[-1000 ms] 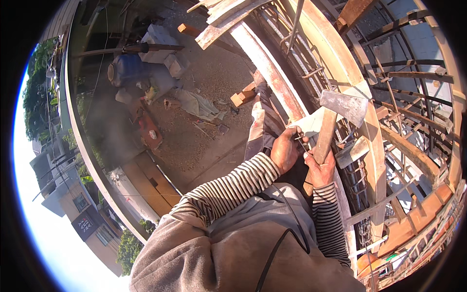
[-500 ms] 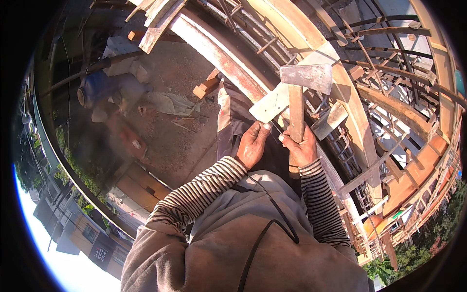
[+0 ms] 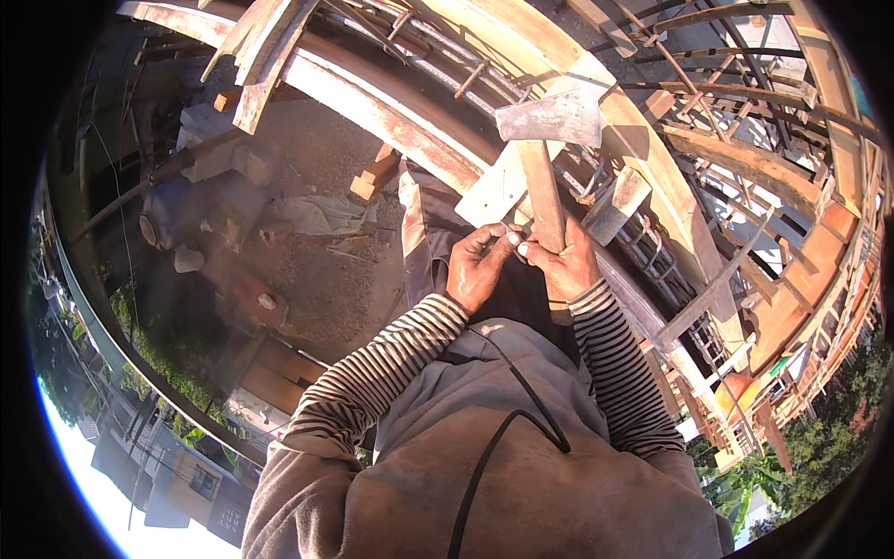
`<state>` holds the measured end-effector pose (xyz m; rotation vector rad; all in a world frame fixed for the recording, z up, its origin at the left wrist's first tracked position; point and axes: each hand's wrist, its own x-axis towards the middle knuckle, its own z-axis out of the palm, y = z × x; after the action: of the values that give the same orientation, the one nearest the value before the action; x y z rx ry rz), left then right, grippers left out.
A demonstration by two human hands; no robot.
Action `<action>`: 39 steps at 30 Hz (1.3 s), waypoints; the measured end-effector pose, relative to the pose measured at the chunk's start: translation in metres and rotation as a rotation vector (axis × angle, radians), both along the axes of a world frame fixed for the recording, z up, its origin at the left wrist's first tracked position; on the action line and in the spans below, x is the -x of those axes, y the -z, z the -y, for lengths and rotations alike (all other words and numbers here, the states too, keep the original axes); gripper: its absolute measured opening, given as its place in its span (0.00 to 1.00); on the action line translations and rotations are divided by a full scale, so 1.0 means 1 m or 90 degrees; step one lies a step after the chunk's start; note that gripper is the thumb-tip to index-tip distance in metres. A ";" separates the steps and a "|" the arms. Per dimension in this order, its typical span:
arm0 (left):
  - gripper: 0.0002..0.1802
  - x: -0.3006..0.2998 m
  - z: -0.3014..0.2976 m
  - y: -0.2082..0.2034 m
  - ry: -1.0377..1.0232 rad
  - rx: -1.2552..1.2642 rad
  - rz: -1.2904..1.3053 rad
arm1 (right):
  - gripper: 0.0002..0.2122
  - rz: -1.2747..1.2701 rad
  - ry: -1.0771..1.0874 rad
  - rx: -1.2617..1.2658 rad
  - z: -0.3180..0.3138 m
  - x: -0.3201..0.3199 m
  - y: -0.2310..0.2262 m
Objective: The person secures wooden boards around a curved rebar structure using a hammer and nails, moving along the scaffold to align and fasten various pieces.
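Observation:
My right hand [image 3: 568,265] is wrapped round the wooden handle of a hatchet [image 3: 542,191], whose broad grey head points away from me. Close beside it, my left hand [image 3: 475,268] is closed in a pinch, thumb against fingers. Something thin and small seems to show at its fingertips, too small to name. The thumbs of both hands nearly meet. Just beyond the fingertips lies a pale piece of board [image 3: 492,193], partly behind the hatchet handle.
A long timber beam [image 3: 391,116] and steel reinforcing bars [image 3: 470,79] run diagonally past my hands. Wooden formwork [image 3: 736,158] stands at the right. Far below on the left are rubble ground, a blue drum [image 3: 172,214] and wood blocks [image 3: 374,172]. A black cord [image 3: 521,377] hangs over my clothing.
My hands have come closer together, so the thumbs almost touch. The hatchet has tilted, its head leaning left. The whole view has shifted slightly.

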<state>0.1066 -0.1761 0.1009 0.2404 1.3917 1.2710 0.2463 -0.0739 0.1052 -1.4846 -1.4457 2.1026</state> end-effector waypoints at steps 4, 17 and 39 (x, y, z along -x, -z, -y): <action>0.11 0.008 0.001 0.014 -0.080 0.115 -0.128 | 0.14 0.042 -0.038 -0.048 -0.001 -0.003 0.015; 0.13 0.025 -0.009 0.066 -0.163 0.110 -0.266 | 0.16 0.127 -0.011 -0.066 -0.006 -0.047 0.011; 0.11 0.023 0.002 0.099 -0.119 0.044 -0.446 | 0.19 0.095 -0.093 -0.037 0.000 -0.044 0.004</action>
<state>0.0841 -0.1784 0.0017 0.5563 2.0876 1.3483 0.2908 -0.0738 0.1012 -1.5872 -1.7022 2.0484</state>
